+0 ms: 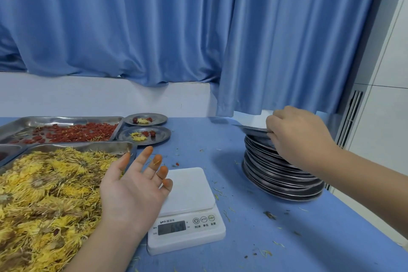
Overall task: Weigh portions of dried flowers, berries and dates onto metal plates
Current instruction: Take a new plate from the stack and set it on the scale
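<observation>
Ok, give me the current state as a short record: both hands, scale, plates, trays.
left hand: open, palm up, orange-stained fingertips, over the scale's left edge
right hand: grips the top plate, tilted above the plate stack
scale: white, platform bare, display unreadable
near filled plate: flowers and red fruit
far filled plate: the same mix
dried flowers: heaped in the front tray
red berries: spread in the back tray
table: blue, scattered petal bits

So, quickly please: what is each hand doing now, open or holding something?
Left hand: open, fingers spread, holding nothing.
Right hand: holds the top plate of the stack.
</observation>
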{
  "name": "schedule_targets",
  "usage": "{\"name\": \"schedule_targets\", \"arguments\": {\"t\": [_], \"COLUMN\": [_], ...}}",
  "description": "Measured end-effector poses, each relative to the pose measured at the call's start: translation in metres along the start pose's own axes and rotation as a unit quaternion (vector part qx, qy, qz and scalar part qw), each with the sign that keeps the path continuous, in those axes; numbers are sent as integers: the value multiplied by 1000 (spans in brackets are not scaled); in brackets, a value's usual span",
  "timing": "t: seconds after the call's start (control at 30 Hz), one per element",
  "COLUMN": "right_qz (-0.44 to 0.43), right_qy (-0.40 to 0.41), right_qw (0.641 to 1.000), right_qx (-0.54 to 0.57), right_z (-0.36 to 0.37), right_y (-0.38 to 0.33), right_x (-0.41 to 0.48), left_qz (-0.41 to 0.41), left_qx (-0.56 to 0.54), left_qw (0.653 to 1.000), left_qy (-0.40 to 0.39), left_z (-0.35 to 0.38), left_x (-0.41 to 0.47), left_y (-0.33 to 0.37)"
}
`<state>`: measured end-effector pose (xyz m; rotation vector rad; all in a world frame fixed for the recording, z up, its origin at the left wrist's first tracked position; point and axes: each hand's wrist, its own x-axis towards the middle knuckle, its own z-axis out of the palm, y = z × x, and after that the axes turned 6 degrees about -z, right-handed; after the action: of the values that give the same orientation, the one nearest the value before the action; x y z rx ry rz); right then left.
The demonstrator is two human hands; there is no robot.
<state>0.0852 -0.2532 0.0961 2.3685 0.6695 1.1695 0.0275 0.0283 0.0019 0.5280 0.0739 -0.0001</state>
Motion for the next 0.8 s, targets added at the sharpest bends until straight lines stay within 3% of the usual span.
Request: {"name": "schedule_targets", "arguments": {"t": [0.43, 0.8], "right_qz": [-136, -134], "right_qy": [177, 183], "right_qw": [961, 948], "right_qx": [165, 222], "right_z": [-1, 29], "right_y": [-102, -149], "right_x": [4, -16], "left_qz": [158, 246], "left_qx": [-12, 42], "left_qw": [972, 943], "left_qy": [176, 221], "left_z": [-3, -4], "left_x": [1, 5], "left_y": [11, 14]}}
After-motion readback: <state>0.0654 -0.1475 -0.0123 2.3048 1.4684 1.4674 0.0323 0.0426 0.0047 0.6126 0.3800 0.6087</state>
